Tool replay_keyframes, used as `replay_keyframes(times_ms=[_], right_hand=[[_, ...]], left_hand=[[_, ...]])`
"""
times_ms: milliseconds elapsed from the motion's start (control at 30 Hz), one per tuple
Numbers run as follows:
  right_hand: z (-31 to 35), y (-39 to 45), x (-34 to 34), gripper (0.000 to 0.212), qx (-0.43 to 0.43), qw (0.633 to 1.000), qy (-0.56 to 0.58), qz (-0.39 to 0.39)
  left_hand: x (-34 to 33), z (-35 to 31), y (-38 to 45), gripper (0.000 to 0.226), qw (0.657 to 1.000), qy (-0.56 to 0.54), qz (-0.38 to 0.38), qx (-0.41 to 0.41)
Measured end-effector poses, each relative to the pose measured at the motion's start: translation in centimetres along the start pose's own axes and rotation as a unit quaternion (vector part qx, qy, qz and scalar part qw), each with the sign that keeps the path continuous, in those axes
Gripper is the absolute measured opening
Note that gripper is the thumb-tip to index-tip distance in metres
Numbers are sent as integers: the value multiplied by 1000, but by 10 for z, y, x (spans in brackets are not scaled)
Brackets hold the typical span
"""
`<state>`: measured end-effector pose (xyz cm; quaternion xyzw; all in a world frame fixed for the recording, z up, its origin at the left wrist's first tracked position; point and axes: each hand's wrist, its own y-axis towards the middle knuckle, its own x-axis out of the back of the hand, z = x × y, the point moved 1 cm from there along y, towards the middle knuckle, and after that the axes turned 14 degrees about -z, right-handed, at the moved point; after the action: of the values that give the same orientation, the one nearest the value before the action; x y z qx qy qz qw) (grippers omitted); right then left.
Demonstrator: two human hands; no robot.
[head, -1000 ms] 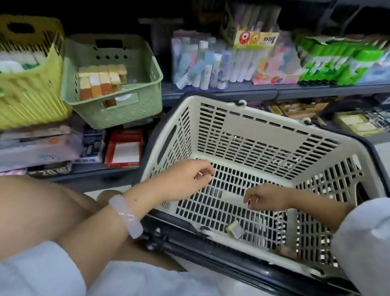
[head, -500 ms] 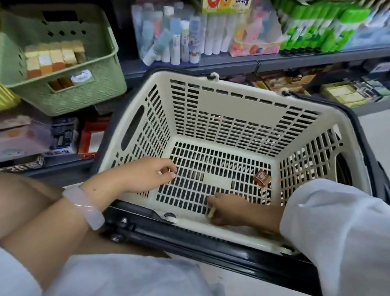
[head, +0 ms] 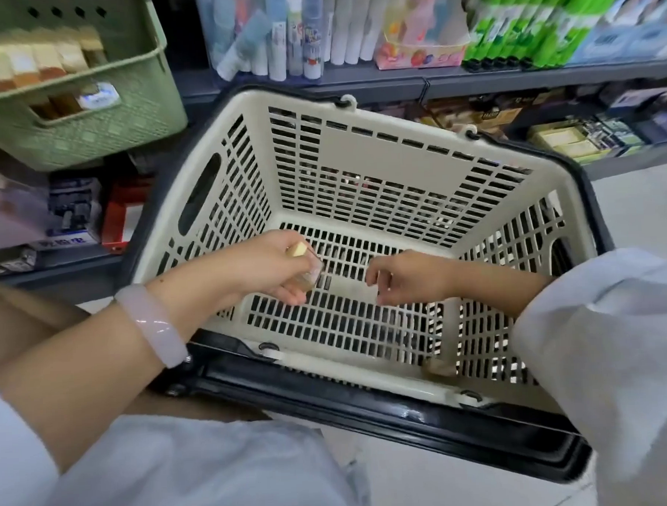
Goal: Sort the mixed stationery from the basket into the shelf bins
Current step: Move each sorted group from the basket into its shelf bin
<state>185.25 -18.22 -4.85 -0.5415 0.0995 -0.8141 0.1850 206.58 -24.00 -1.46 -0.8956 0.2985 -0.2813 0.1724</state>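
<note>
The person wears a loose pale blue-white garment with a wide right sleeve [head: 611, 340] and a smooth, pale pink bangle [head: 153, 325] on the left wrist.

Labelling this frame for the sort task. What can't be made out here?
All head view:
- Items in the left hand: fingers cover most of them; only a yellowish corner and a clear edge show.
- Right hand: fingers curled downward; whether its grip holds anything is hidden.
- Small brown item at the basket's near wall: blurred, type unclear.
- Green bin: cut off by the top-left edge; contents motion-blurred.
</note>
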Motion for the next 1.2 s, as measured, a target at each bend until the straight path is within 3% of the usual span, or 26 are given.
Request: replay_keyframes(times_ms=[67, 167, 433, 500, 567, 600, 700, 867, 900, 933, 1000, 1033, 1100, 1200], right_hand=[[-24, -15, -20, 32, -17, 972, -180, 152], [-37, -33, -54, 32, -53, 936, -218, 271], [-11, -30, -53, 30, -60, 957, -178, 223], [2, -17, -39, 28, -42, 975, -105, 191], [18, 0, -23, 17, -50, 990, 77, 107], [27, 7, -14, 13, -66, 975, 202, 62], [44, 19, 0, 13, -72, 869, 489, -16], [39, 18, 2, 16, -56, 811, 582, -36], [31, 17, 2, 20, -72, 819, 567, -40], [19, 16, 2, 23, -94, 854, 508, -60], [-15, 15, -3, 27, -138, 960, 218, -107], [-34, 14, -8, 31, -162, 981, 50, -97], [-64, 8, -24, 38, -224, 965, -132, -37], [-78, -1, -46, 30, -252, 949, -188, -13]], left_hand=[[1, 4, 0, 9, 1000, 15, -10, 2], [1, 8, 0, 14, 999, 28, -17, 6], [1, 12, 2, 9, 1000, 1, -10, 28], [2, 12, 3, 12, 1000, 5, -6, 23], [2, 12, 3, 16, 1000, 28, -2, 11], [1, 12, 3, 16, 999, 41, 3, 6], [1, 11, 3, 19, 997, 79, 12, -10], [8, 10, 4, 19, 999, 30, 12, 1], [8, 10, 5, 19, 999, 34, 5, -3], [7, 11, 5, 18, 999, 39, -9, -9], [7, 12, 7, 17, 998, 43, -50, -19], [8, 13, 8, 16, 997, 40, -68, -21], [9, 15, 9, 14, 995, 27, -90, -20], [9, 15, 9, 13, 994, 30, -100, -18]])
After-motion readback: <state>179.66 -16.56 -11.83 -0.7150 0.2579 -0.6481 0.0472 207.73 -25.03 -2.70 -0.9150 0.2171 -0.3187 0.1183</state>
